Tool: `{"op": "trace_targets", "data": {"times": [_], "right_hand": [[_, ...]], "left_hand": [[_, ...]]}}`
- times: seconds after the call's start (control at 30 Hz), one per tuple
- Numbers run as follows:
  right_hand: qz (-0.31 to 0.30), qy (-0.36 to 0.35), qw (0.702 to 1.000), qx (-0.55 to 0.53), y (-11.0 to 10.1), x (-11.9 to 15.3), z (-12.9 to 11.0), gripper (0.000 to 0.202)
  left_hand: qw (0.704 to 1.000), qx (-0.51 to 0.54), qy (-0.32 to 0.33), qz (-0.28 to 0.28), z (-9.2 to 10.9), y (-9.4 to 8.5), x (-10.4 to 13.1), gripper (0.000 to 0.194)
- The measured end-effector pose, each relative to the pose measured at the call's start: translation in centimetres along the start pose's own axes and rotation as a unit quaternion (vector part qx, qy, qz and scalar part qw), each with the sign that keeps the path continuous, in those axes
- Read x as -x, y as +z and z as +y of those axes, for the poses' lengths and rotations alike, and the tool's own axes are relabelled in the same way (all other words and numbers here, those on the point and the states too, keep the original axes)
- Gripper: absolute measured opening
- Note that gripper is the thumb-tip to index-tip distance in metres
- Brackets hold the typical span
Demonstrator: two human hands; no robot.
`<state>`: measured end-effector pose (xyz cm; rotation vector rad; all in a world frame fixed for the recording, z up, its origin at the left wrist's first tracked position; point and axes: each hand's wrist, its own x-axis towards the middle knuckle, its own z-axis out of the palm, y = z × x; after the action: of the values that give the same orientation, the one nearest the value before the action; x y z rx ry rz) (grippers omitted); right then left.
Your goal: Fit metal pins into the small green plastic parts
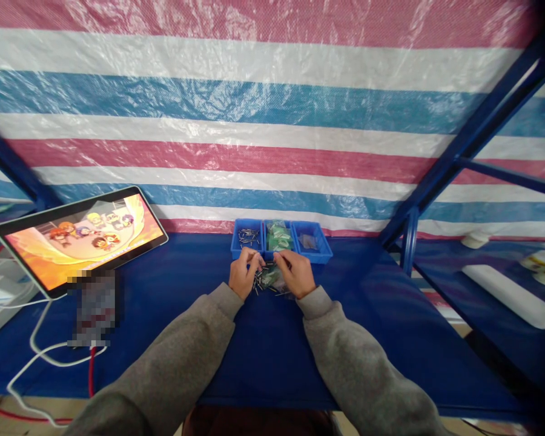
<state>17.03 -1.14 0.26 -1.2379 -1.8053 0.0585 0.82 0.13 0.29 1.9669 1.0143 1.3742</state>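
Note:
My left hand (245,272) is closed in a pinch, thumb against bent fingers, just in front of the blue bins. Facing it, my right hand (297,273) is pinched as well, its fingertips a short gap from the left ones. What each pinch holds is too small to make out. Under and between the hands lies a pile of dark screw-like pieces (257,282), with greenish clear plastic bags (269,277) among them. Behind them are three joined blue bins: the left bin (234,242) has loose screw-like pieces, the middle one green bags (278,236), the right one (326,244) small clear bags.
A tablet (86,236) playing a cartoon leans at the left, with a blurred phone-like object (96,309) before it. White cables (36,345) and a red cable (91,372) trail there. Blue metal frame bars (436,175) rise at the right, beside a long white object (511,295).

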Motion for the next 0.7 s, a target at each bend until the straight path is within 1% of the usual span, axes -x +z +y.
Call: {"op": "trace_targets", "data": {"times": [0.1,0.17,0.33,0.47,0.57,0.7], "right_hand": [[0.002,0.001,1.0,0.005,0.0,0.0,0.1,0.036],[0.004,0.0,1.0,0.007,0.0,0.1,0.1,0.035],[0.017,0.004,1.0,0.011,0.0,0.1,0.1,0.036],[0.014,0.004,1.0,-0.007,0.0,0.1,0.0,0.03],[-0.002,-0.002,1.0,-0.024,0.0,0.1,-0.1,0.026],[-0.03,-0.011,0.999,-0.038,0.0,0.2,-0.3,0.023]], "left_hand": [[0.998,-0.065,0.026,0.003,-0.3,-0.1,-0.1,0.02],[0.995,-0.087,0.044,0.01,-0.6,-0.1,-0.1,0.02],[0.994,-0.09,0.051,0.02,-0.8,-0.1,-0.1,0.018],[0.994,-0.076,0.078,0.018,-0.7,-0.2,-0.2,0.019],[0.995,-0.065,0.067,0.033,-0.8,-0.2,-0.2,0.018],[0.998,-0.037,0.02,0.037,-1.2,0.1,-0.1,0.019]]}}
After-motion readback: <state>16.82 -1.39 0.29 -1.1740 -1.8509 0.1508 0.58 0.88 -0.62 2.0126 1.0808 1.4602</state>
